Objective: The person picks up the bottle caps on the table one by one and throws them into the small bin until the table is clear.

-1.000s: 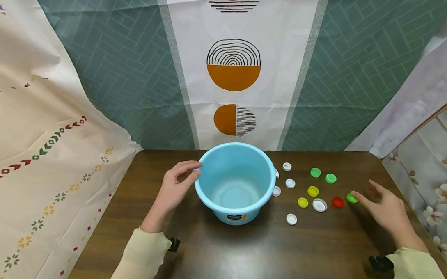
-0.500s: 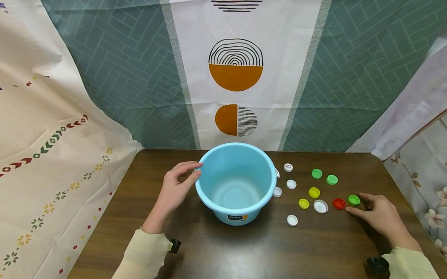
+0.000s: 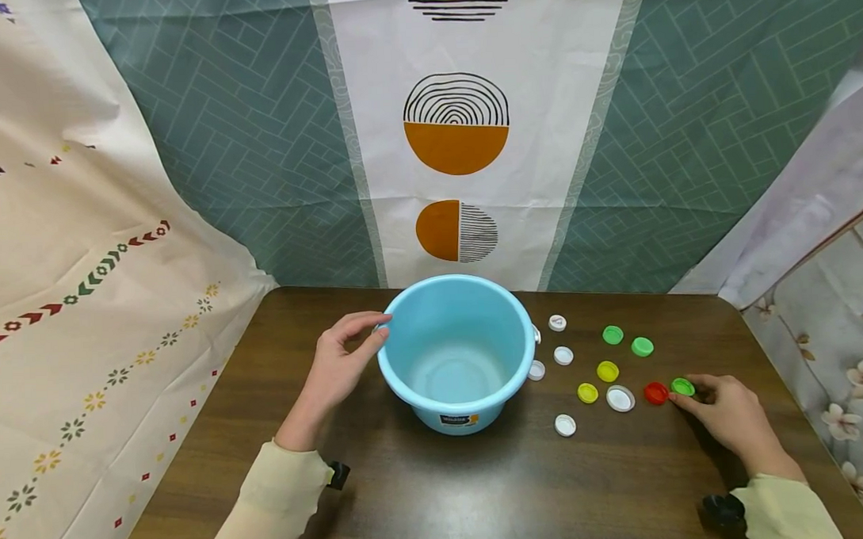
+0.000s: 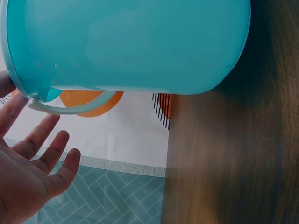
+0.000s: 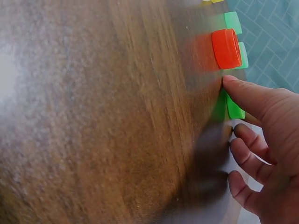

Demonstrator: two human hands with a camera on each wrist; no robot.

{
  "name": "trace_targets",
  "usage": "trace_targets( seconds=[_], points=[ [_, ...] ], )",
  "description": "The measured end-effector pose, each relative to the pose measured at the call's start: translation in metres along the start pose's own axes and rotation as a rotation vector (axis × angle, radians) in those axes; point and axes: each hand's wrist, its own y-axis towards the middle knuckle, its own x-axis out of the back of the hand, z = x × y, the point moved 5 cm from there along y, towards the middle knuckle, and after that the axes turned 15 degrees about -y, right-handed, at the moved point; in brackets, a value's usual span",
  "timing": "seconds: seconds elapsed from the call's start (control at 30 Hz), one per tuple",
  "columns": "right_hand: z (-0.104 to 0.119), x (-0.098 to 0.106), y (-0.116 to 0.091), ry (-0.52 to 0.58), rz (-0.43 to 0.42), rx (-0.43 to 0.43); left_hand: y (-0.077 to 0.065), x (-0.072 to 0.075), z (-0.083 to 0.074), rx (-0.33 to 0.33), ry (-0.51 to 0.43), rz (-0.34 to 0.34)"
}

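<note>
A light blue plastic bucket (image 3: 456,403) stands on the table, its white handle (image 4: 74,110) hanging at the side in the left wrist view. My left hand (image 3: 340,358) holds the bucket's rim at its left between thumb and index finger, the other fingers spread loosely. Toward the table's right side, my right hand (image 3: 729,414) pinches a bright green bottle cap (image 3: 682,387) between thumb and index finger. The cap is still at table level, partly covered by the thumb (image 5: 243,88) in the right wrist view. Close beside it lies a red bottle cap (image 3: 655,393).
Between bucket and right hand lie several more caps: a large white cap (image 3: 620,398), a yellow cap (image 3: 608,371), a green cap (image 3: 642,346) and a small white cap (image 3: 565,425) among them. Patterned cloth (image 3: 292,147) hangs behind the brown table (image 3: 439,499).
My right hand has moved left and down to the bright green cap, and its thumb and index finger have closed on it. The left hand stays at the bucket's rim.
</note>
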Motion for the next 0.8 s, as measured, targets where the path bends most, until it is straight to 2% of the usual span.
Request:
trace_targets(
  seconds=[0.23,0.43,0.57,0.8],
  points=[
    [-0.001,0.002,0.0,-0.015,-0.03,-0.006,0.004,0.005,0.027,0.001,0.008,-0.013],
    [0.002,0.016,-0.001,-0.005,-0.072,-0.034,0.005,0.006,0.032,-0.006,0.002,-0.023],
    [0.005,0.027,0.002,0.029,-0.127,-0.062,0.004,0.005,0.027,0.004,-0.009,-0.024],
    [0.014,0.045,0.007,0.085,-0.205,-0.108,-0.002,-0.001,-0.001,0.037,-0.004,-0.011]
  ],
)
